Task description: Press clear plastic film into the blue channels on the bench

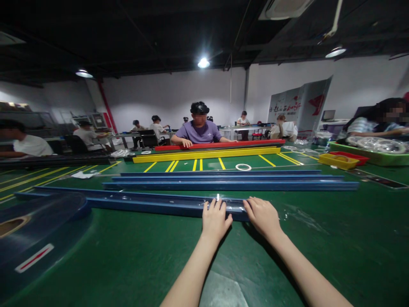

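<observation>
A long blue channel rail [137, 201] lies on the green table in front of me, running off to the left. My left hand [215, 219] grips it near its right end, fingers over the top and thumb on the near side. Around that same end my right hand [263, 215] is closed, with its fingertips bent over the rail. Clear film [303, 219] shows at the rail's top and trails onto the table right of my right hand. At the left, a large roll of film [47, 230] with a cardboard core lies flat, covering part of the rail's near side.
Several blue rails [223, 185] lie just beyond. Farther back are a yellow rail [204, 155], red rail [220, 145] and white ring [243, 167]. A co-worker [200, 130] sits opposite. A yellow tray [338, 161], green tray [383, 158] and phone [380, 178] are right.
</observation>
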Demonstrator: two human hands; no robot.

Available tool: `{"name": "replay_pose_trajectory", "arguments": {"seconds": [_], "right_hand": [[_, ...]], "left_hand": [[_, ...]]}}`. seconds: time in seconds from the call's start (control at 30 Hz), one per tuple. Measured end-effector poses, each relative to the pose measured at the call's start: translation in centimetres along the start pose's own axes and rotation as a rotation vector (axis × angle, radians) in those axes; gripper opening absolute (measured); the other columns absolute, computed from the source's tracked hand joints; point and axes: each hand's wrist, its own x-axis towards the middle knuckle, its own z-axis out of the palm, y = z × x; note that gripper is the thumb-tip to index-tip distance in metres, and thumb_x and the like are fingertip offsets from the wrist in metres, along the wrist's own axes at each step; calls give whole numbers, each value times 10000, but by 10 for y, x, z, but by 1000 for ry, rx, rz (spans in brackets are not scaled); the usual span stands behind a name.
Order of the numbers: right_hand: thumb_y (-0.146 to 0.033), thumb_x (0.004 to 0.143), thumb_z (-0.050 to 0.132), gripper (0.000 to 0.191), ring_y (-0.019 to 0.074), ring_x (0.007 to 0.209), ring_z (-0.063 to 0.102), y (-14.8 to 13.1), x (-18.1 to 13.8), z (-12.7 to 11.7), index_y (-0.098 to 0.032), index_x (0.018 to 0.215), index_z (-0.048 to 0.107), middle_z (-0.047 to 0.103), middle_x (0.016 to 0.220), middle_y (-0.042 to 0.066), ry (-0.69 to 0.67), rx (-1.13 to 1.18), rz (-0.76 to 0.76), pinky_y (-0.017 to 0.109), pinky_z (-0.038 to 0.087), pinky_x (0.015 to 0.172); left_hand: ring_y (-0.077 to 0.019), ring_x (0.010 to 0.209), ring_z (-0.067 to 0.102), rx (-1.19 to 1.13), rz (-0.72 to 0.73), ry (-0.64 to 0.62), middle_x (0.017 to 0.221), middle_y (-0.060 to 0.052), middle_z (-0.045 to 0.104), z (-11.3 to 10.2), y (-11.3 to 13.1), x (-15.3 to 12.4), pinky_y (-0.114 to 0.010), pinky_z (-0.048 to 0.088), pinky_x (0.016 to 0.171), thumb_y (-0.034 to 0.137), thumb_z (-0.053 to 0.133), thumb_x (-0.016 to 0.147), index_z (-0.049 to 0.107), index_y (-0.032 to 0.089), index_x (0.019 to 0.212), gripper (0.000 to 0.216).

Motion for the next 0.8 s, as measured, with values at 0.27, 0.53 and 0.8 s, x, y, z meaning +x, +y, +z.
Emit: {"name": "replay_pose_trajectory", "arguments": {"seconds": [0.27,0.53,0.8], "right_hand": [[-336,884,304,439,163,627,602,6,0,-6,-170,625,617,656,651,62,-17,-59,51,276,354,586],[-331,873,340,367,195,900,603,-1,-5,10,-148,886,658,672,941,77,-8,8,-85,299,418,786],[-332,886,305,386,180,947,583,2,-2,4,-162,927,649,661,988,63,-96,37,-84,285,394,814]], "left_hand": [[-287,1024,530,58,-39,45,1090,-123,605,-2,2,0,-487,340,930,359,545,731,592,155,1008,347],[-238,1149,446,-6,186,-25,1228,-74,526,2,8,-2,-442,340,963,295,488,787,489,194,1171,397],[-225,1146,450,-52,164,-120,1237,-61,520,2,10,-2,-434,363,943,282,475,798,491,208,1162,372]]}}
